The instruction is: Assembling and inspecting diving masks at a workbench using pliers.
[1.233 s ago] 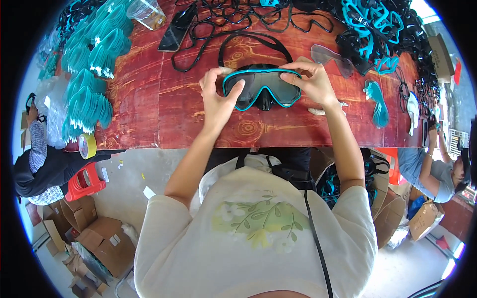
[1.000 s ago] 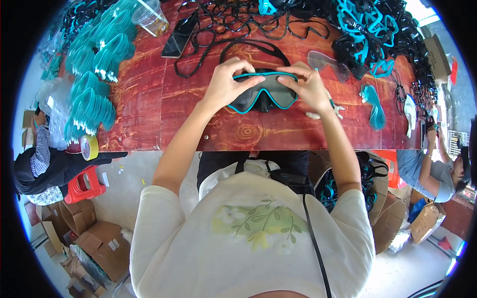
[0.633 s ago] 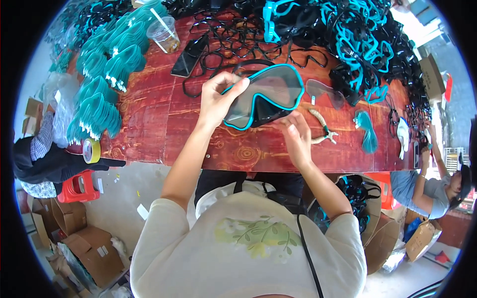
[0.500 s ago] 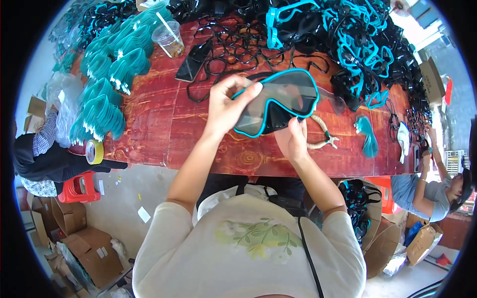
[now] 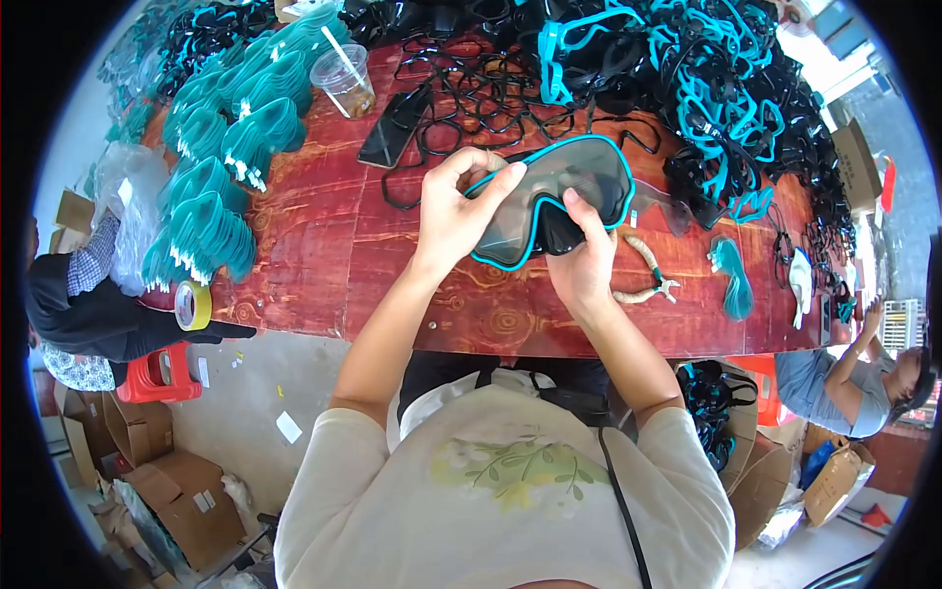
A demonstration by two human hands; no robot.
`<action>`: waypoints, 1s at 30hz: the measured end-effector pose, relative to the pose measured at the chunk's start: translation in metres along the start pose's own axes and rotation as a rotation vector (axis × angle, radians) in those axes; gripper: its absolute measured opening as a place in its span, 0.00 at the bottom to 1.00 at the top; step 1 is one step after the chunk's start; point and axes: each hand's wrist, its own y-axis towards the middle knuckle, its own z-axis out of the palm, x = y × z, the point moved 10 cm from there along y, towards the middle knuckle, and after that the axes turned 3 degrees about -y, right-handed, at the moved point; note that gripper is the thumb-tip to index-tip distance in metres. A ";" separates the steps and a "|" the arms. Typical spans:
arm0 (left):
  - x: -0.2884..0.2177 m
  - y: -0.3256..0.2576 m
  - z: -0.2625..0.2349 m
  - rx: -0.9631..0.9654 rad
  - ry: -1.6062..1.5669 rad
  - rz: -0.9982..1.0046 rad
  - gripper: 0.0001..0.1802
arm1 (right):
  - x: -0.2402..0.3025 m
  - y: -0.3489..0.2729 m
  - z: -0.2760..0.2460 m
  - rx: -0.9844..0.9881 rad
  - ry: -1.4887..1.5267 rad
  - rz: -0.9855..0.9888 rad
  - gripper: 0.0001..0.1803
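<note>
Between my hands, above the red table (image 5: pixel 324 255), is a diving mask (image 5: pixel 601 177) with a teal rim, a greyish lens and a black nose pocket. My left hand (image 5: pixel 459 208) grips its left side, thumb on the lens front and fingers behind. My right hand (image 5: pixel 587 253) holds it by the nose pocket from below, its thumb lying over the lens. Just right of that hand lie pliers (image 5: pixel 648 273) with pale wrapped handles. Behind the mask are tangled black straps (image 5: pixel 481 88) and a dark phone (image 5: pixel 392 133).
Stacks of teal lens-shaped pieces (image 5: pixel 211 221), a plastic cup (image 5: pixel 343 83) and yellow tape (image 5: pixel 193 305) occupy the left. Teal frames and black mask parts (image 5: pixel 716 108) heap up at the back right. A teal bundle (image 5: pixel 731 280) lies right. Other people sit at both ends.
My right thumb has moved up from the mask's lower edge onto the lens, and the right hand now sits under the nose pocket. My left hand keeps its grip.
</note>
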 end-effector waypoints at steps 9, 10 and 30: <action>-0.004 -0.006 -0.012 -0.028 0.285 0.230 0.09 | -0.027 -0.005 -0.013 -0.056 0.013 0.204 0.19; 0.013 -0.008 -0.016 -0.027 0.208 0.185 0.09 | -0.035 -0.008 -0.015 -0.050 0.026 0.283 0.20; 0.038 -0.060 -0.048 -0.043 0.440 0.127 0.26 | -0.008 0.011 -0.073 0.389 -1.230 0.188 0.25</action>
